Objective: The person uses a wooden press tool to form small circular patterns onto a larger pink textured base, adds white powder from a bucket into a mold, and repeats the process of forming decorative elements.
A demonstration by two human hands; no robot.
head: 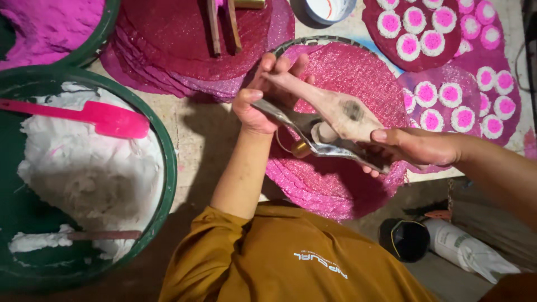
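Note:
My left hand [258,103] grips the far end of a worn wooden paddle-shaped mould [341,112], together with the end of a bent metal spoon-like strip [330,149]. My right hand [415,148] holds the near ends of both pieces. A small white lump [324,132] sits between wood and metal, and a little brass cap [302,149] hangs just below. Both hands hover over a stack of glittery pink round mats [341,72].
A green basin [168,168] of white dough holds a pink scoop [106,117] at left, with a basin of pink powder [45,25] behind it. Round pink-and-white cakes [430,42] lie on mats at top right. A black cup [407,239] and white bag [467,249] stand below.

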